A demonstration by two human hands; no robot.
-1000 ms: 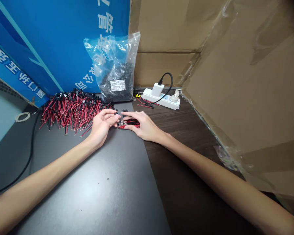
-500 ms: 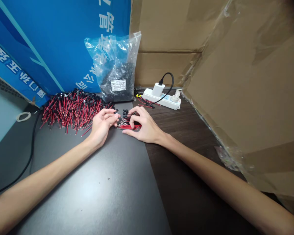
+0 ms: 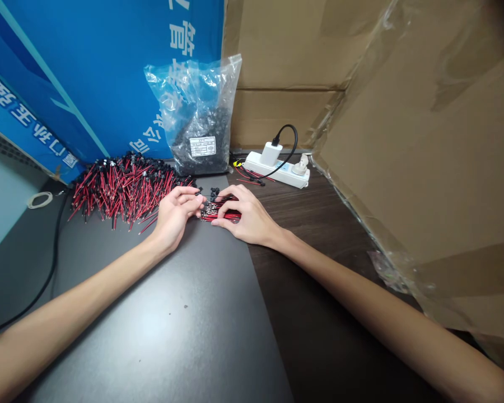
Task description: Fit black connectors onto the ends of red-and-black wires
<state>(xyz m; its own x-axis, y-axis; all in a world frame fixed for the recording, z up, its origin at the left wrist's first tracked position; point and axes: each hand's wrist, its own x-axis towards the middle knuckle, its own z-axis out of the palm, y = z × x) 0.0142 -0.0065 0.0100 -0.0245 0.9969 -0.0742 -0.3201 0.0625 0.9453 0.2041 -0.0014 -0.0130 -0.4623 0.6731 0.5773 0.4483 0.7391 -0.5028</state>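
Nearest us, a few dark specks (image 3: 185, 307) dot the grey part of the surface (image 3: 218, 341), on the near side of the bundle. The bundle (image 3: 210, 211) of red and black wires lies on the surface between our hands, bare ends towards the left and the rest partly under our fingers.

Our left hand (image 3: 174, 217) is at the bundle's left end, thumb and fingers drawn together by a small black piece (image 3: 200, 191); we cannot tell whether it is pinched or merely close. Our right hand (image 3: 252, 215) arches over the bundle's right part, thumb apart from the curled fingers; we cannot tell whether any wire is gripped. A second ago those fingers reached out flatter and further left; now they are bent and pulled back, while the left hand has hardly moved. That leaves more of the wire ends in plain sight, so we judge the right hand to be sorting or squaring the wires.

Beyond the bundle to the left spreads a big pile (image 3: 126, 187) of similar wires, seemingly unchanged. Behind the bundle stands the bag (image 3: 204, 134) of dark pieces; to its far right sits the power strip (image 3: 273, 169).
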